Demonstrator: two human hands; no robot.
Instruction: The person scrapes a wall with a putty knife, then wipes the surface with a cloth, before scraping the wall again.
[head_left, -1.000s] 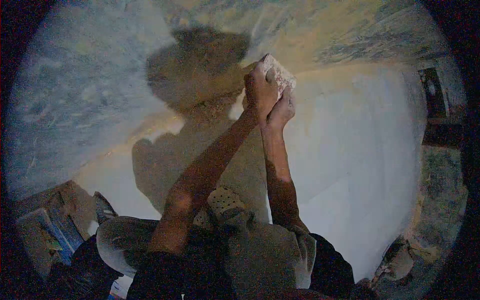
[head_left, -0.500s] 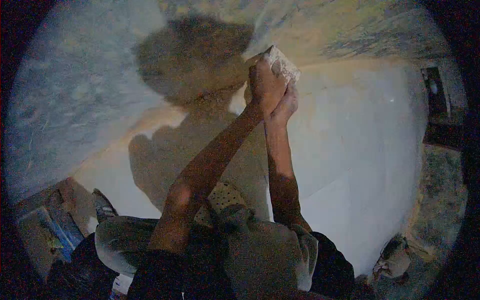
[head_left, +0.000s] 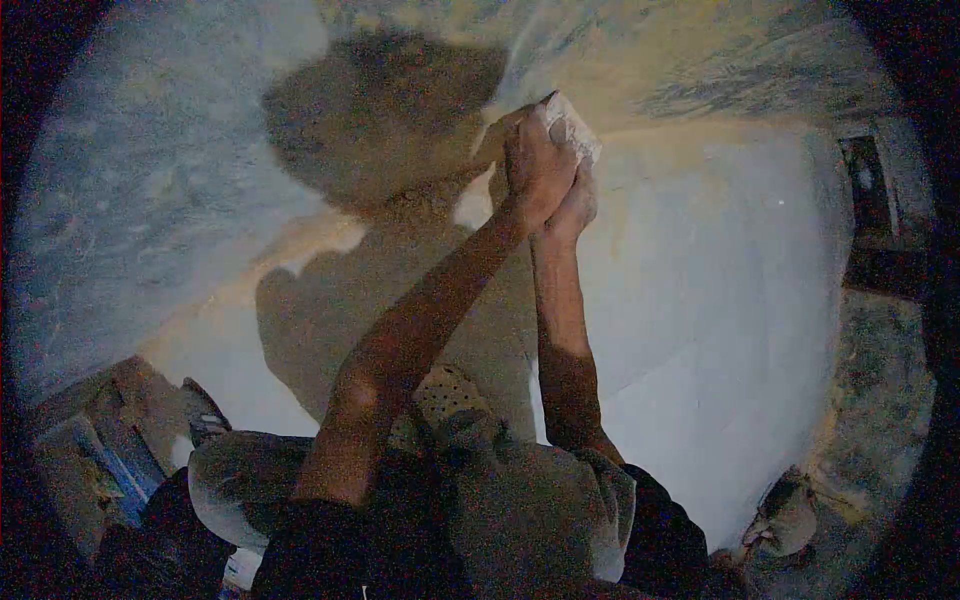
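Observation:
A pale, whitish flat block with a rough, mottled face (head_left: 572, 130) is held up near the top centre, tilted, against or just before the wall. My left hand (head_left: 538, 165) is closed round its left and lower part. Just below and to the right, my right hand (head_left: 575, 205) presses close against the left one, its fingers closed at the block's lower corner. Both arms are stretched out. The wall (head_left: 700, 260) has a smooth whitish area below and a mottled grey-yellow area above, with a yellowish band between them.
A large dark shadow (head_left: 390, 120) falls on the wall left of my hands. Dark boards and a blue item (head_left: 130, 455) are at the lower left. A rounded pale object (head_left: 790, 525) lies at the lower right. A dark framed opening (head_left: 870, 185) is at the far right.
The block and both hands have shifted very slightly to the right, and the block's tilt has changed a little.

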